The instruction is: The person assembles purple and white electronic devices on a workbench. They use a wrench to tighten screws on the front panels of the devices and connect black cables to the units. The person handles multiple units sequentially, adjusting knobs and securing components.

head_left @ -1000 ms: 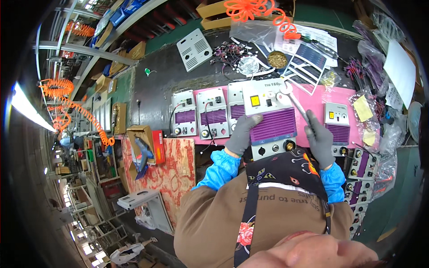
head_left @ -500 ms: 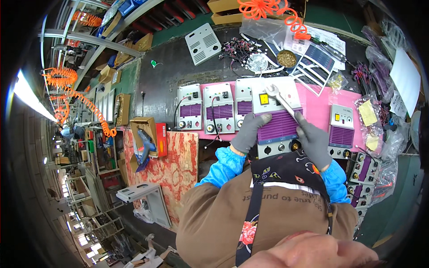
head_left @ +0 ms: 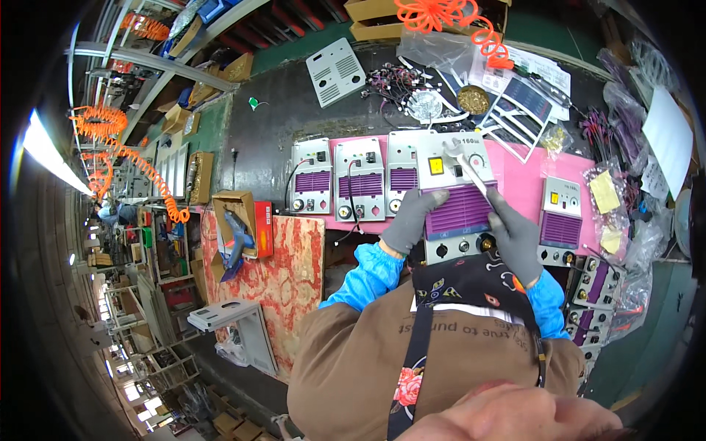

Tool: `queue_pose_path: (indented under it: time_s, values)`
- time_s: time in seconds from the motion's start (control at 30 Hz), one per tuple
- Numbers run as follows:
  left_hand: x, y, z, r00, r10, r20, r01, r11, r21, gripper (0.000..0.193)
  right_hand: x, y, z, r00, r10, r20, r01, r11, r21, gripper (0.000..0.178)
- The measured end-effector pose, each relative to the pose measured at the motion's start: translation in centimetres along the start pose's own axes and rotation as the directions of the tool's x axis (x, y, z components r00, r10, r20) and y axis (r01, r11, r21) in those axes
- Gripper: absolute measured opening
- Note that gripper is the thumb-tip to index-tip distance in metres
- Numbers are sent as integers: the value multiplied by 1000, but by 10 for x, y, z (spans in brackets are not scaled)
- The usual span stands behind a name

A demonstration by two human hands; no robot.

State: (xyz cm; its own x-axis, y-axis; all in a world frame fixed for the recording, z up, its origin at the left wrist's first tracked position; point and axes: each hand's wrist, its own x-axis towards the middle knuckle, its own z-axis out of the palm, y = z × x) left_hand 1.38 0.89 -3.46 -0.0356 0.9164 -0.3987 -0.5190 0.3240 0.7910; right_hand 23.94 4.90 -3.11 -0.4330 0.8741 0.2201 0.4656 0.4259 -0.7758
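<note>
L grey-gloved hand (head_left: 408, 226): half-bent fingers hold purple-white box (head_left: 460, 209). R grey-gloved hand (head_left: 518, 234): closed round silver metal wrench (head_left: 473, 171); don't scratch!

The left hand (head_left: 410, 223) and the right hand (head_left: 517, 239) wear matching plain grey work gloves (head_left: 401, 237). Shiny, bright blue oversleeves (head_left: 369, 275), crinkled and gathered at the wrists, cover the forearms. The brown long-sleeved top (head_left: 349, 360) bears dark printed lettering (head_left: 456, 328) across the chest. Over it sits a black apron bib (head_left: 467, 285) scattered with small multicoloured motifs; one broad dark shoulder strap (head_left: 421, 338) carries a pinkish-red rose print (head_left: 408, 386).
</note>
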Motion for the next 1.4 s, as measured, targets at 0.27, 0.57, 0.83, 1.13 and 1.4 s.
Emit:
queue_pose_path:
  time_s: [0.27,0.57,0.83,1.13,1.4]
  values:
    - [3,7,3,1000,-14,14,13,997,77,44,2,-1,-2,978,153,141,-146,987,-59,40]
    - [3,8,6,1000,10,4,-10,1000,21,43,-4,-4,-14,987,55,-153,-35,991,128,43]
    - [8,-2,0,1000,-13,13,13,1000,-4,44,-16,29,-12,826,560,-67,-502,785,363,34]
    - [0,23,-22,990,121,-73,-125,990,-60,51,-47,140,23,803,587,-106,-588,750,-301,31]
    - [-15,12,-72,953,264,-150,-283,951,-121,70,-49,160,44,879,476,-29,-393,689,-609,26]
